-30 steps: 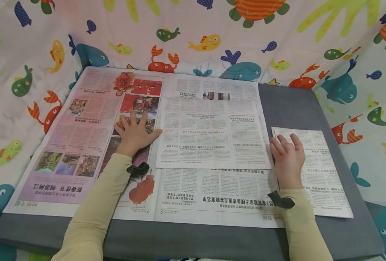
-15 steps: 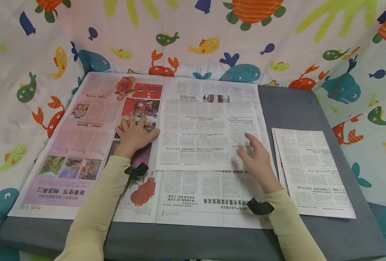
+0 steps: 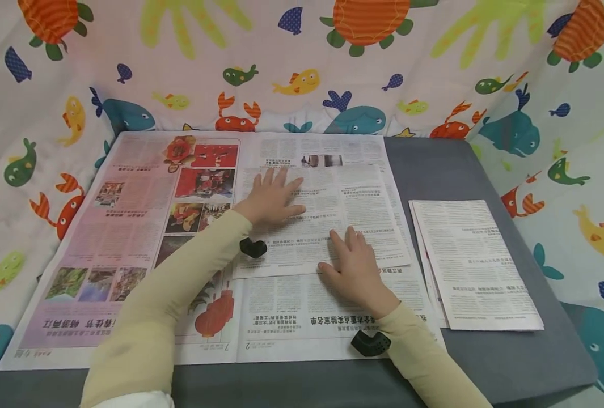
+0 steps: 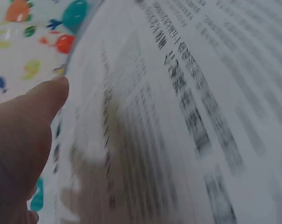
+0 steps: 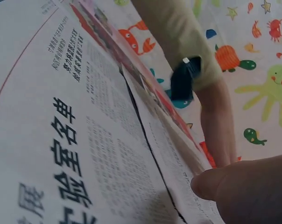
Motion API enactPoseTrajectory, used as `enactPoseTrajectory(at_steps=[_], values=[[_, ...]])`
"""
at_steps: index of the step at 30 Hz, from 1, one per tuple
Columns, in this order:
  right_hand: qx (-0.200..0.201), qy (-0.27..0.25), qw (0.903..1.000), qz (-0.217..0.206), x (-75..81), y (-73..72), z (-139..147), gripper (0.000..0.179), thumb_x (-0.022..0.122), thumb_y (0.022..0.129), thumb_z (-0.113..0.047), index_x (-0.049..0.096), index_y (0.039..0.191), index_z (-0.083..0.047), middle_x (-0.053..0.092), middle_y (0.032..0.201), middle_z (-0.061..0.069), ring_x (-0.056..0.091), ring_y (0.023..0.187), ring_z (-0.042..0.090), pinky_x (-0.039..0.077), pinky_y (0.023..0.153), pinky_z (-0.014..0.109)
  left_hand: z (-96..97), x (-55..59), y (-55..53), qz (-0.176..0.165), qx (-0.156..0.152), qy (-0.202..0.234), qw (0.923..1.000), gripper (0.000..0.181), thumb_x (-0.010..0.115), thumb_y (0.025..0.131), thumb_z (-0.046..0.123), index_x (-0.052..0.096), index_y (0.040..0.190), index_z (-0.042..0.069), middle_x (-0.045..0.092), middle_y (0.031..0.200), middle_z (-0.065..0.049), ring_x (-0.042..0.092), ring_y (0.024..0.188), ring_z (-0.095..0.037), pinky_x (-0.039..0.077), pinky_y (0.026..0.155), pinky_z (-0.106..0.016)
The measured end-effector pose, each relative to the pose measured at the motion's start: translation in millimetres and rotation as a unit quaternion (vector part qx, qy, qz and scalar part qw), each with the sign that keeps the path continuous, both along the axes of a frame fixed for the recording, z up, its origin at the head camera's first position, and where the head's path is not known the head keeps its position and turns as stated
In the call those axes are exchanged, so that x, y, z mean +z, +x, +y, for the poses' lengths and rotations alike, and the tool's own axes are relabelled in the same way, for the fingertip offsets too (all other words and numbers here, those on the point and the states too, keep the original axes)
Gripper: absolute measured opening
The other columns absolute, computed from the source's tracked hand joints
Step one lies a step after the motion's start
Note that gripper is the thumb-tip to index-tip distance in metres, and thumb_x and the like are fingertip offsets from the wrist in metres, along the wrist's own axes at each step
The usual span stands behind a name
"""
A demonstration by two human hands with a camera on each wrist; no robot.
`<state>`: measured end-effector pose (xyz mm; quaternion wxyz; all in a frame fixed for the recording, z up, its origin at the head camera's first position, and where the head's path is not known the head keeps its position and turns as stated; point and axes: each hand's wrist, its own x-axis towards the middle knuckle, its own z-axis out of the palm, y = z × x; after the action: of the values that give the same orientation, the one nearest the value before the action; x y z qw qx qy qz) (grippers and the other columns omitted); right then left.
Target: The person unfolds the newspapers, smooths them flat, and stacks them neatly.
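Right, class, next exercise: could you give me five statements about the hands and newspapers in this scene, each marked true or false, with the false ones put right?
1. The left hand is over the smaller sheet. True.
2. The smaller sheet lies beneath the spread newspaper. False: it lies on top.
3. The right hand is nearer the paper stack than the left hand is. True.
4. The tabletop is bright red. False: it is grey.
5. The backdrop cloth shows sea creatures. True.

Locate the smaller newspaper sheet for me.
In the head view, the smaller newspaper sheet lies on the right half of the spread newspaper, partly hidden by the left hand and right hand.
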<state>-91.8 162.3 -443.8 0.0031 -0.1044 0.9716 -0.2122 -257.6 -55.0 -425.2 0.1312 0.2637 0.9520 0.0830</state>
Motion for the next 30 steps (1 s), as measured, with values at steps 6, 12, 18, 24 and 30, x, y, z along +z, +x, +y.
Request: enactPoseTrajectory(at_steps=[6, 12, 18, 24, 30], values=[[0.011, 0.003, 0.9992, -0.039, -8.1, 11.3, -14, 0.067, 0.066, 0.096, -0.041, 0.048, 0.152, -0.008, 0.031, 0.158, 0.037, 0.023, 0.147, 0.064, 0.025, 0.112, 0.078, 33.8, -27.0, -0.7, 0.0, -0.078, -0.042, 0.9961, 0.073, 0.037, 0.103, 0.065, 0.017, 0.165, 0.032, 0.004, 0.174, -0.014, 0.003, 0.159, -0.047, 0.012, 0.123, -0.068], [0.019, 0.005, 0.9986, -0.049, -6.9, 14.0, -17, 0.064, 0.064, 0.098, -0.042, 0.051, 0.15, -0.008, 0.028, 0.161, 0.036, 0.018, 0.148, 0.063, 0.021, 0.113, 0.079, 41.5, -32.4, 0.8, -0.006, -0.07, -0.061, 0.9957, 0.072, 0.038, 0.102, 0.067, 0.017, 0.164, 0.038, 0.005, 0.174, -0.008, 0.003, 0.16, -0.043, 0.011, 0.124, -0.068], [0.023, 0.033, 0.9984, -0.041, -1.8, 8.3, -10, 0.063, 0.064, 0.097, -0.043, 0.052, 0.149, -0.009, 0.033, 0.159, 0.034, 0.022, 0.149, 0.06, 0.025, 0.113, 0.075, 42.7, -24.8, 0.7, -0.012, -0.059, -0.055, 0.9967, 0.073, 0.037, 0.101, 0.069, 0.017, 0.164, 0.038, 0.005, 0.174, -0.008, 0.004, 0.16, -0.044, 0.01, 0.123, -0.069], [0.019, 0.068, 0.9959, -0.057, 2.9, -2.5, 0, 0.065, 0.06, 0.098, -0.046, 0.051, 0.15, -0.008, 0.033, 0.159, 0.034, 0.021, 0.15, 0.06, 0.023, 0.116, 0.074, 33.7, -21.4, 5.1, -0.004, -0.027, -0.052, 0.9983, 0.073, 0.038, 0.101, 0.069, 0.023, 0.163, 0.035, 0.01, 0.173, -0.013, 0.007, 0.158, -0.047, 0.011, 0.123, -0.069], [-0.001, 0.097, 0.9924, -0.076, 5.7, -23.1, 18, 0.068, 0.058, 0.098, -0.049, 0.047, 0.152, -0.008, 0.035, 0.157, 0.034, 0.022, 0.149, 0.059, 0.023, 0.117, 0.072, 10.1, -20.9, 14.9, -0.012, -0.002, -0.014, 0.9998, 0.074, 0.043, 0.101, 0.066, 0.029, 0.163, 0.029, 0.009, 0.173, -0.017, 0.004, 0.158, -0.049, 0.01, 0.122, -0.07]])
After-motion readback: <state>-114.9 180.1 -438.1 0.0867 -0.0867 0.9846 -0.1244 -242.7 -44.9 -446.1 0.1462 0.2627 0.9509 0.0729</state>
